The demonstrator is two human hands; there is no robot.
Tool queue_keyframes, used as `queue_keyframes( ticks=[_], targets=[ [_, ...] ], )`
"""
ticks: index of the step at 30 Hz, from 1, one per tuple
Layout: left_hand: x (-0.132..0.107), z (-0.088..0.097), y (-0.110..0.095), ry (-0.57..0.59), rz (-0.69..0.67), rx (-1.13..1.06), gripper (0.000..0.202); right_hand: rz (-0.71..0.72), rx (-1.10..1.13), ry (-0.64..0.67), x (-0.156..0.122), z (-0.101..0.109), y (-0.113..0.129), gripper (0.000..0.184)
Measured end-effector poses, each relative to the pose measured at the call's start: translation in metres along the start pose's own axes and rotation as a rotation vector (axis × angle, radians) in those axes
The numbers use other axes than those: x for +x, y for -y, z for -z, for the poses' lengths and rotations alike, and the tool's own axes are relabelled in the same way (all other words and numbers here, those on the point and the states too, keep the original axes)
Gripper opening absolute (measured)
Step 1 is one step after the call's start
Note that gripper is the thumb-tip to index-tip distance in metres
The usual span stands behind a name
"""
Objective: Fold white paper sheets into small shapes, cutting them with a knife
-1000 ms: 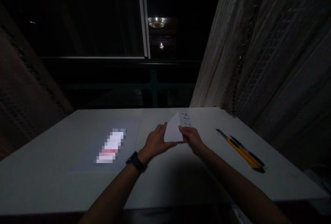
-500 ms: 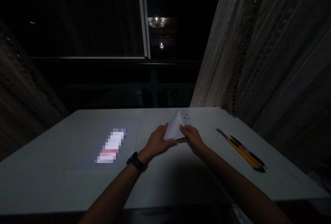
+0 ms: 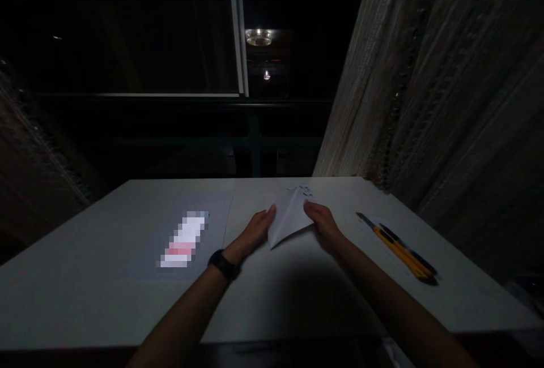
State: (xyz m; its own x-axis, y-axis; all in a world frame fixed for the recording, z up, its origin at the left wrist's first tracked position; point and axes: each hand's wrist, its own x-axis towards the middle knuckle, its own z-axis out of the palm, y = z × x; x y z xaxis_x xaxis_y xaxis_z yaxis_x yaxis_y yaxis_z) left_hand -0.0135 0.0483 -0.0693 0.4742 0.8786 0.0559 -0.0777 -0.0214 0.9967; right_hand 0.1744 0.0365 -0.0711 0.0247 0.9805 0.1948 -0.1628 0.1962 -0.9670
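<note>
A folded sheet of white paper (image 3: 291,218) is held above the table, its creased point toward me and dark marks along its far edge. My left hand (image 3: 257,227) grips its left side, thumb on top. On the right side, my right hand (image 3: 323,222) pinches the paper with the thumb over it; the fingers beneath are hidden. A dark watch band circles my left wrist. To the right lie a yellow utility knife (image 3: 402,252) with its blade out and a dark pen (image 3: 410,249) beside it.
On the left of the white table (image 3: 85,289), a lit, pixelated phone-like rectangle (image 3: 183,240) lies on a white sheet (image 3: 219,226). Behind the table is a dark window (image 3: 127,39). A curtain (image 3: 361,85) hangs at the right, another (image 3: 38,147) at the left.
My hands have moved apart to the paper's two sides. The paper has turned and opened wider, and its pointed corner now faces me. The knife, pen and lit rectangle stay put.
</note>
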Motion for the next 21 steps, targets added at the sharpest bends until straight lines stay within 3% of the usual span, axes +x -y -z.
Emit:
queue_keyframes(
  ticks=[5,7,11,14,18,21],
  targets=[
    [0.003,0.005,0.001,-0.137,-0.056,-0.100,0.051,0.056,-0.276,0.139,0.002,0.009,0.013,0.044],
    [0.004,0.007,-0.001,-0.187,-0.049,-0.097,0.051,0.080,-0.349,0.127,0.005,0.011,0.016,0.046],
    [0.005,0.014,-0.004,-0.285,-0.047,-0.109,0.051,0.024,-0.284,-0.007,0.009,0.013,0.014,0.033],
    [0.006,0.018,-0.005,-0.299,-0.058,-0.108,0.048,0.007,-0.241,0.033,0.011,0.017,0.013,0.045],
    [0.007,0.024,-0.007,-0.298,-0.107,-0.092,0.041,0.147,-0.415,0.116,0.015,0.027,0.019,0.019],
    [0.007,0.031,-0.009,-0.361,-0.131,-0.032,0.047,0.145,-0.476,0.134,0.018,0.035,0.024,0.018]
  ],
)
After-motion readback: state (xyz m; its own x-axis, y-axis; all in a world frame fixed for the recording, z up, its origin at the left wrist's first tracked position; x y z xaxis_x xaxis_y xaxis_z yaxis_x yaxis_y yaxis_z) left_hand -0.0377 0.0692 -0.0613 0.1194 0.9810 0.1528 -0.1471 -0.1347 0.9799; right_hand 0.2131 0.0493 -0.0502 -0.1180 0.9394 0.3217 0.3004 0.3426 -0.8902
